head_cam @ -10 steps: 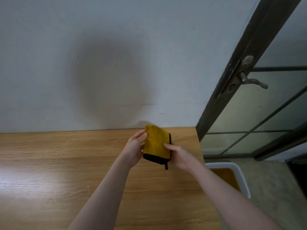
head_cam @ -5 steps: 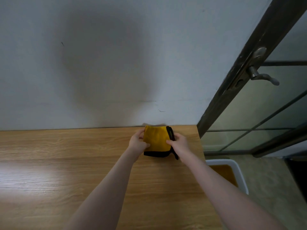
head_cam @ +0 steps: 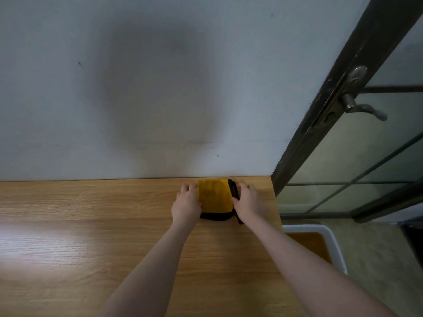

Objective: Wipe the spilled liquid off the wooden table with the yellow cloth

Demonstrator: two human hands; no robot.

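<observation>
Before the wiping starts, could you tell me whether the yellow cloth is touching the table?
Touching. The head view shows the cloth lying flat on the table, with no gap beneath.

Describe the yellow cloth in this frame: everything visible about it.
The yellow cloth is a soft-looking fabric folded into a small pad with black edging along its near and right sides. It lies flat on the wooden table at the far edge by the wall. The left hand and right hand touch its two sides.
</observation>
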